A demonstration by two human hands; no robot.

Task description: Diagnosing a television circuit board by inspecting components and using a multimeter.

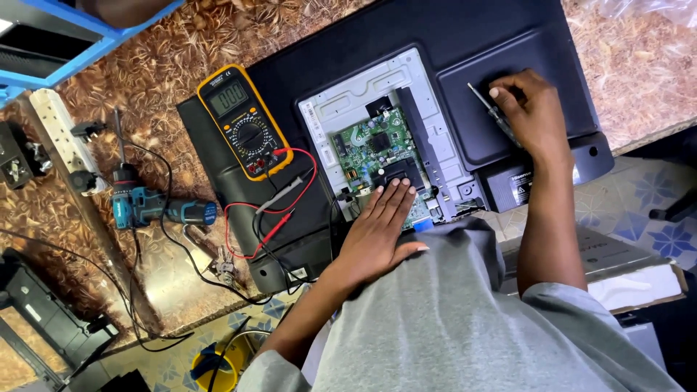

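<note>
- Nearest the camera, a grey-sleeved torso fills the lower frame, both arms reaching out over the bench (pixel 152 43), which has a brown leaf-patterned top.
- The left hand (pixel 379 231) lies flat and spread, fingers straight, palm down on the lower edge of the green circuit board (pixel 374 149); it grips nothing.
- That board sits in a pale metal tray (pixel 356 91) set into the opened back of a black television (pixel 465 29) lying face down on the bench.
- The right hand (pixel 530 109) is curled around a thin screwdriver (pixel 485 103), its tip pointing up-left, over the raised black panel on the television's right side.
- Left of the board, a yellow multimeter (pixel 243 120) rests on the television's back, its red and black probe leads (pixel 279 218) looping just beside the left hand.
- Further left on the bench lie a blue cordless drill (pixel 149 205) and a white power strip (pixel 58 127) with plugs in it.
- At the far upper left, a blue metal frame (pixel 94 36) crosses the corner.
</note>
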